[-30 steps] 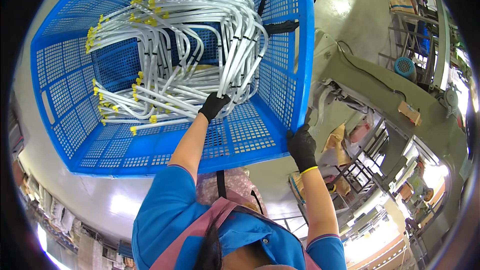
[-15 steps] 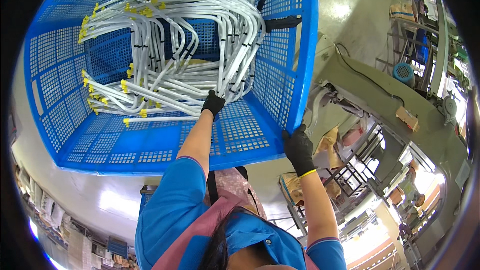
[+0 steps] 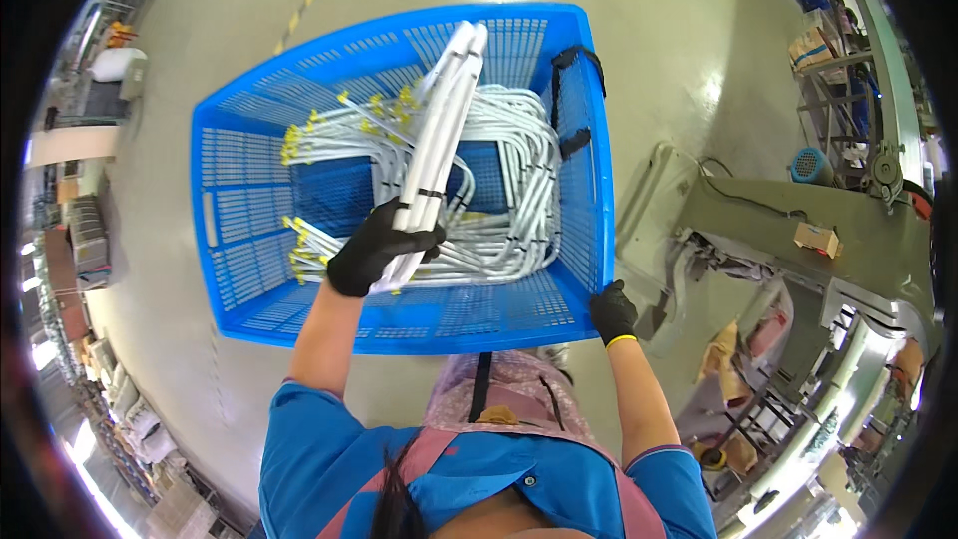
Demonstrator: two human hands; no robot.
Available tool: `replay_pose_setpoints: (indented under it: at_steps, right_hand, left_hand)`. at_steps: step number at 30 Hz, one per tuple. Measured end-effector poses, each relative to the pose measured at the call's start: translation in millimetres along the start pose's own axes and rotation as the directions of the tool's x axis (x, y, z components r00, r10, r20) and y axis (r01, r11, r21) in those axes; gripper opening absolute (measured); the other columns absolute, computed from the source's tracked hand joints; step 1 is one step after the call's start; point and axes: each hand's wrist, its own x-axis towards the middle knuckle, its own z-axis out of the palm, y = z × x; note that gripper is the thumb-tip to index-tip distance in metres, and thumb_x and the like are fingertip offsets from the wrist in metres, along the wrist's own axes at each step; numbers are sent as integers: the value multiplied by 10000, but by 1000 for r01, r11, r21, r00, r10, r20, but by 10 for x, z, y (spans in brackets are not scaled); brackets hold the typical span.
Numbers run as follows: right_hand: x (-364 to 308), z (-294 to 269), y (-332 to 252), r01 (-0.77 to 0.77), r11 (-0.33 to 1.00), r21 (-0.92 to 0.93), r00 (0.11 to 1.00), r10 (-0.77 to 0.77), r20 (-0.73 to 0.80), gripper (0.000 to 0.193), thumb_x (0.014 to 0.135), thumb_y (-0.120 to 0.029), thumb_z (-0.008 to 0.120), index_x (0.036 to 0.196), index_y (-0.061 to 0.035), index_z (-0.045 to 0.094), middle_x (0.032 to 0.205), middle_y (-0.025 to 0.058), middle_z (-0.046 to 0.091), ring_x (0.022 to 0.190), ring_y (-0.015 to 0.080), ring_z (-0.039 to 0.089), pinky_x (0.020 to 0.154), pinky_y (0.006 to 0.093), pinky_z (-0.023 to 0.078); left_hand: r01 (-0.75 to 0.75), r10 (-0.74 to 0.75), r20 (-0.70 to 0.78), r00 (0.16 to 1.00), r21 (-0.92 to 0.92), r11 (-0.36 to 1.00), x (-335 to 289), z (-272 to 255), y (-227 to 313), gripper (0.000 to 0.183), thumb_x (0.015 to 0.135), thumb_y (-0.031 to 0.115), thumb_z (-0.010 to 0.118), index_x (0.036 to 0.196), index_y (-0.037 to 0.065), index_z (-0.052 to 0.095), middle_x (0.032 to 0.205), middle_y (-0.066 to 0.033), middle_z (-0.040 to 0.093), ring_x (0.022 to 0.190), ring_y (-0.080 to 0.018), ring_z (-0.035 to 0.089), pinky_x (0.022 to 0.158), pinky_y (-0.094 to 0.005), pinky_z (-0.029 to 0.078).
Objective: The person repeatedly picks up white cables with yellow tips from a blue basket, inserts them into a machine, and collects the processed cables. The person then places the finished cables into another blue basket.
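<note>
My left hand (image 3: 374, 252), in a black glove, is closed around a few white bent tubes (image 3: 436, 145) with black bands. They are raised above the blue plastic basket (image 3: 299, 321), tilted up toward its far side. Inside the basket lie many more white bent tubes (image 3: 524, 165) in stacks, with yellow caps on their left ends. At the basket's near right corner, my right hand (image 3: 613, 312), also in a black glove, grips the rim with its fingers curled. The lower ends of the held tubes are partly hidden by my left hand.
Black straps (image 3: 573, 145) hang on the basket's right wall. To the right stands a green-grey machine (image 3: 758, 202) with a small cardboard box (image 3: 817, 240) on it. Shelving (image 3: 838, 65) lines the far right. Stacked goods (image 3: 88, 240) are along the left.
My left hand has lifted a few tubes out of the pile and holds them above the basket. My right hand stays at the basket's corner. The view has shifted, showing more floor.
</note>
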Motion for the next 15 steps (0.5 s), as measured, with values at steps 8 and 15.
replay_pose_setpoints:
  at_steps: [8,15]
  right_hand:
    - [201,287,96,130,991,19,985,-127,-115,568,769,-374,649,1055,45,395,793,181,657,729,347,664,660,452,525]
    - [334,-695,163,725,675,138,687,-724,-66,631,827,-436,568,1227,39,456,1100,219,593,959,306,603,810,382,486]
  left_hand:
    - [-228,224,-47,974,-115,967,-1296,1012,638,677,720,142,693,1293,-37,381,907,-141,610,780,-224,604,698,-337,495]
    - [-256,252,-45,967,-220,942,-1830,2300,444,736,656,121,745,1278,-46,389,844,-162,615,701,-253,604,645,-365,479]
